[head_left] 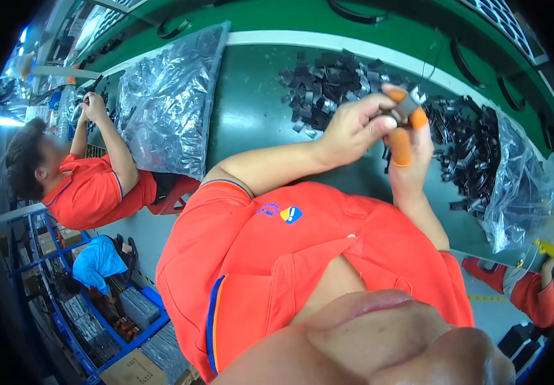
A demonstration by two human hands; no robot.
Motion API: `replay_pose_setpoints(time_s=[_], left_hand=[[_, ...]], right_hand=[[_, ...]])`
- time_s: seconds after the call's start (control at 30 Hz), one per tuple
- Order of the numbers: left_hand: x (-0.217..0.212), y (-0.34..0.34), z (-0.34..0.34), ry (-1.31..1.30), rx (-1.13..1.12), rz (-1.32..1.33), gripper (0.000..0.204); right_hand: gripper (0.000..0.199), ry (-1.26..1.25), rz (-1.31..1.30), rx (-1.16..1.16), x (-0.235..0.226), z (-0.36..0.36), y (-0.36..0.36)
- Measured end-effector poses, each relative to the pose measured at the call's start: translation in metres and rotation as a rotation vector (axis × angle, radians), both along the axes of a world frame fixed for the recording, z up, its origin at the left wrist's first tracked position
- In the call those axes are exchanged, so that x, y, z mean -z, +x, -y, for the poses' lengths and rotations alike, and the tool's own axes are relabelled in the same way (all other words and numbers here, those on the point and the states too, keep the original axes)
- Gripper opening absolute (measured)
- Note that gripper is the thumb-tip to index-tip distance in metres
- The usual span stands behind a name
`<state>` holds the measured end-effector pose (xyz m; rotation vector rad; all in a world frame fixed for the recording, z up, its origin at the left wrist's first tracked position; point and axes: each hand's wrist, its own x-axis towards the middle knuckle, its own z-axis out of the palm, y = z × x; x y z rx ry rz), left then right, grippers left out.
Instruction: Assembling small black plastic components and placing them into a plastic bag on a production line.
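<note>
Close together over the green worktable [245,96], both my hands work on one small part. My left hand [352,128] is closed, its thumb and fingers pinching at the part's near side. Orange finger cots [400,149] cover fingertips of my right hand [411,170], which also grips the part. That small dark flat piece [408,106] has a bright metallic end; its exact kind is too small to tell. A loose heap of small black curved pieces [322,86] lies just beyond my left hand. Another pile of thin black parts [466,147] spreads to the right of my right hand.
A large clear plastic bag [168,102] lies on the table at left, another plastic bag [524,186] at right. Black curved strips [357,11] rest along the green far side. A co-worker in red [91,186] works at left; blue racks [65,308] stand lower left.
</note>
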<state>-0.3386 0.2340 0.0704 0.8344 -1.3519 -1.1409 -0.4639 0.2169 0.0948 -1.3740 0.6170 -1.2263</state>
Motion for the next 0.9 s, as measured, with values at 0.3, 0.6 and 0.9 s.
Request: replay_pose_setpoints(time_s=[0.3, 0.6, 0.9], left_hand=[[-0.02, 0.003, 0.004, 0.118, 0.243, -0.22, 0.051], [-0.027, 0.0, -0.008, -0.206, 0.031, 0.525, 0.043], [-0.029, -0.01, -0.008, -0.072, 0.132, 0.397, 0.032]], right_hand=[[0.041, -0.24, -0.184, -0.042, -0.008, 0.016, -0.025], [0.029, -0.511, -0.371, -0.078, 0.007, 0.014, -0.04], [0.028, -0.739, -0.448, 0.038, 0.013, 0.011, -0.039]])
